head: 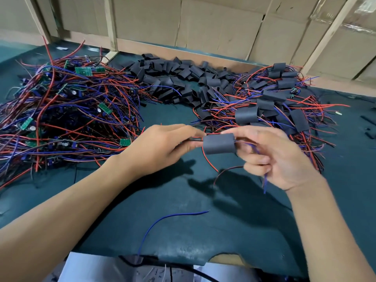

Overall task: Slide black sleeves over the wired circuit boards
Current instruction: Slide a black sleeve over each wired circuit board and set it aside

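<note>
Just in front of the heap of empty sleeves [179,78], the left hand [160,147] pinches red wires while the right hand [272,155] grips a black sleeve [218,143], light and soft, probably best held by its edges.

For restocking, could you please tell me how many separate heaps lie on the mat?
3: unsleeved wired boards left, empty black sleeves rear centre, sleeved boards right. Their edges overlap, so a smaller heap may be hidden.
</note>
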